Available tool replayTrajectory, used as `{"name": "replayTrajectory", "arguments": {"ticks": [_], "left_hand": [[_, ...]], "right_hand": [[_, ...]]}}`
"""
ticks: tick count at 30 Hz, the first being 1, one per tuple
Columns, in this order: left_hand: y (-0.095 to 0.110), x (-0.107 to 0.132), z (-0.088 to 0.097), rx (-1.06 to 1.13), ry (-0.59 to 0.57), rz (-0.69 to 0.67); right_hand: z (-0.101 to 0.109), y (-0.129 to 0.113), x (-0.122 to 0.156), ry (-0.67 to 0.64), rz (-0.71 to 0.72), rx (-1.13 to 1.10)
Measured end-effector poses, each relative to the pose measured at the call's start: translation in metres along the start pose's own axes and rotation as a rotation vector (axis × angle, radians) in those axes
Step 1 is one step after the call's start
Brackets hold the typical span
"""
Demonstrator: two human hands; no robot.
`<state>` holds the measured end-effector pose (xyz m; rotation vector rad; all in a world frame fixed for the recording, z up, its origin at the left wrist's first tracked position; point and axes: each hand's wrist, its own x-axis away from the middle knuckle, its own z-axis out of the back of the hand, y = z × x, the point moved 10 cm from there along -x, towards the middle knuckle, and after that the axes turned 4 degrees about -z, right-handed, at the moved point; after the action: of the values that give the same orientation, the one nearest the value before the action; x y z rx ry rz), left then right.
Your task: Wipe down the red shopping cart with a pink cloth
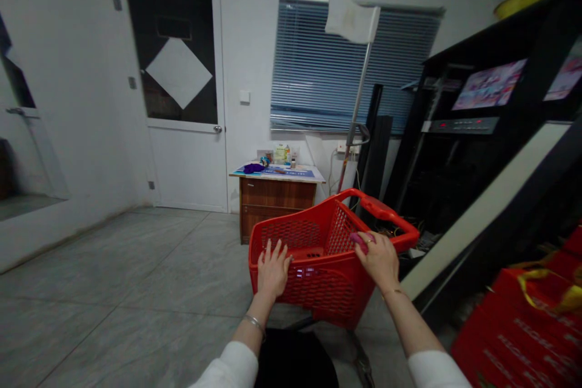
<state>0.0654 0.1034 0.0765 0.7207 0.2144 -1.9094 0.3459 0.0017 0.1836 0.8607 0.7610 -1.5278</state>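
The grey tiled floor carries a wooden cabinet at the far end, a black shelf unit along the right side, and stacked red cartons at the near right. The cabinet's top, a pale surface, bears a blue printed sheet, a purple bundle at its left end and a few small bottles at the back. A red basket sits low over the floor in the foreground; whether it touches the tiles is hidden.
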Motion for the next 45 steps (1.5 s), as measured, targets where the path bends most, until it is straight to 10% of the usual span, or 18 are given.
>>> {"name": "replayTrajectory", "arguments": {"ticks": [5,15,18,27,39,45], "left_hand": [[0.004,0.001,0.005,0.015,0.016,0.000],[0.003,0.003,0.006,0.005,0.004,-0.007],[0.001,0.003,0.005,-0.004,0.007,-0.017],[0.002,0.002,0.003,0.018,0.016,0.003],[0.004,0.003,0.008,0.011,0.000,-0.008],[0.002,0.003,0.008,0.015,0.008,-0.015]], "right_hand": [[0.004,0.013,-0.001,0.101,-0.082,0.027],[-0.039,-0.153,0.041,-0.008,-0.004,-0.240],[-0.036,-0.135,0.034,-0.071,0.062,-0.240],[0.001,0.026,-0.007,0.075,-0.049,0.053],[-0.036,-0.151,0.039,-0.008,-0.027,-0.191],[-0.029,-0.111,0.029,-0.079,0.066,-0.181]]}}
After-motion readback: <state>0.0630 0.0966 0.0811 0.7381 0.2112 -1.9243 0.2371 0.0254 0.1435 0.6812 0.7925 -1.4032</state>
